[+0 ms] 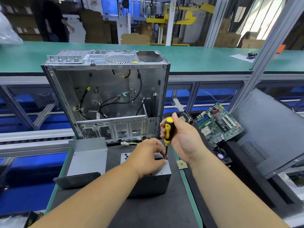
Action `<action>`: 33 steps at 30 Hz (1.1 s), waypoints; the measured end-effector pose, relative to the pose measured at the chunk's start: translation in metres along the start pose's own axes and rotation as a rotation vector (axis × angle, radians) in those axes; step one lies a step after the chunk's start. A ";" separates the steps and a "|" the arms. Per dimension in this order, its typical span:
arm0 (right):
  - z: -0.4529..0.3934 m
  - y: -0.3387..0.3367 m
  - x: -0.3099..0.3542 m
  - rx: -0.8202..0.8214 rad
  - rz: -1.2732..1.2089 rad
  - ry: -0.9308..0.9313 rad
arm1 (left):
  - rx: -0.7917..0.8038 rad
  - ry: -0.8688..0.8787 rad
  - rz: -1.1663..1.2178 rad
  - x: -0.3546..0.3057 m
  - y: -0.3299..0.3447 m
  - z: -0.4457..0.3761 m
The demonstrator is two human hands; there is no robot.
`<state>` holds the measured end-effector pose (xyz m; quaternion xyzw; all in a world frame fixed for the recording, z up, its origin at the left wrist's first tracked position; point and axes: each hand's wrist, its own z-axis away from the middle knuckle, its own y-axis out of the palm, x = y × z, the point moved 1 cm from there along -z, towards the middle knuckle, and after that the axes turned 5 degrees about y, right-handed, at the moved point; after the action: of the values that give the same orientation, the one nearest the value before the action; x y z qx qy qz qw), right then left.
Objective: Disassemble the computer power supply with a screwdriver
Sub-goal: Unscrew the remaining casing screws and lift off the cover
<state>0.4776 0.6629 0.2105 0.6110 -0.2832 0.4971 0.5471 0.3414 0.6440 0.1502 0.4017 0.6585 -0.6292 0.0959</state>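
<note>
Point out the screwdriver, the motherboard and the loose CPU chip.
screwdriver [168, 130]: head view, on the yellow and black handle.
motherboard [218, 123]: head view, middle of the green board.
CPU chip [182, 164]: head view, centre of the small square chip.

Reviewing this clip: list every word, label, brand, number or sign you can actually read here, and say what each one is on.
No text is readable.
Yellow sticker on the computer case top edge: too small.
Motherboard markings: blurred.
Chip on the mat beside the power supply: print illegible.
Paper sheet on the far green bench: blurred.
White post with marks in the background: unreadable.
Screwdriver handle: no text seen.
</note>
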 end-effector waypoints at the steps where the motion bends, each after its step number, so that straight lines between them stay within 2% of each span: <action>1: 0.000 0.002 -0.001 -0.003 -0.014 0.002 | 0.000 0.018 -0.034 -0.001 0.000 0.000; 7: 0.002 -0.001 -0.006 -0.004 -0.054 -0.008 | 0.004 0.160 -0.311 -0.007 0.002 -0.001; 13: 0.002 -0.016 -0.009 -0.132 0.301 -0.126 | 0.025 0.155 -0.340 -0.008 0.005 -0.001; 21: 0.006 -0.025 0.006 -0.201 0.612 -0.157 | 0.018 0.138 -0.351 -0.004 0.010 -0.001; 24: 0.009 -0.027 0.009 -0.250 0.725 -0.222 | 0.031 0.133 -0.365 -0.004 0.012 -0.003; 33: 0.017 -0.025 0.019 -0.304 0.754 -0.239 | 0.075 0.171 -0.568 -0.010 0.017 -0.006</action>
<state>0.5110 0.6566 0.2198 0.4302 -0.6185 0.5408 0.3741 0.3617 0.6434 0.1452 0.2562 0.7264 -0.6187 -0.1549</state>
